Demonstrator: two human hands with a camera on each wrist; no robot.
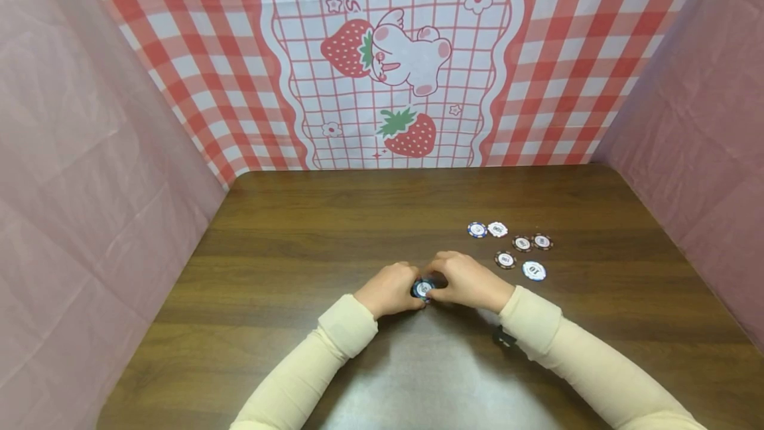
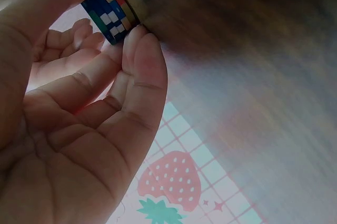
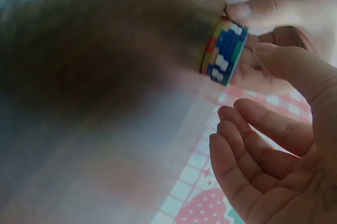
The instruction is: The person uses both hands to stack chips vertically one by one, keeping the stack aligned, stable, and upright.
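Left hand (image 1: 390, 289) is curled round the chip stack (image 1: 423, 288) from nine o'clock; right hand (image 1: 468, 282), fingers parted, is held at three, contact being unclear. Stacking seems partly done: six loose chips (image 1: 522, 243) are left toward two o'clock.

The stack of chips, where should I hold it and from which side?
I'd pinch the round side of the stack on opposite edges, coming from left and right, low enough to catch the bottom chips. It shows several layers, and the top chip lies face up, so gripping that alone would probably leave the lower ones behind.
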